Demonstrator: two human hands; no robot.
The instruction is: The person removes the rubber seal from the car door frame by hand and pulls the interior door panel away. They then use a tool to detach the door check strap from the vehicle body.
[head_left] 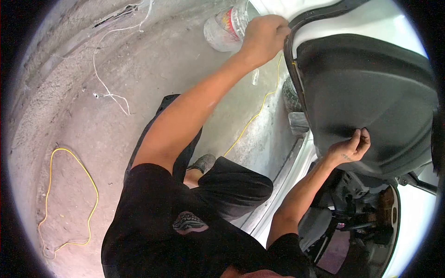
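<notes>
My left hand (266,39) reaches up to the edge of a white vehicle body (371,23). Its fingers are curled in at the black rubber seal (291,48) that follows this edge. Lower on the right, my right hand (350,147) is in front of a large black moulded panel (357,88). Its thumb and fingertips are pinched together close to the panel's surface; whatever is between them is too small to make out. A short yellow bit (294,63) shows by the seal, below my left hand.
A dirty white bucket (222,31) stands behind my left hand. Yellow cord (252,119) runs over the concrete floor, with a loop (95,185) at left. White wire (95,60) lies near the wall. A tyre (290,95) and a dark vehicle interior (352,222) are at right.
</notes>
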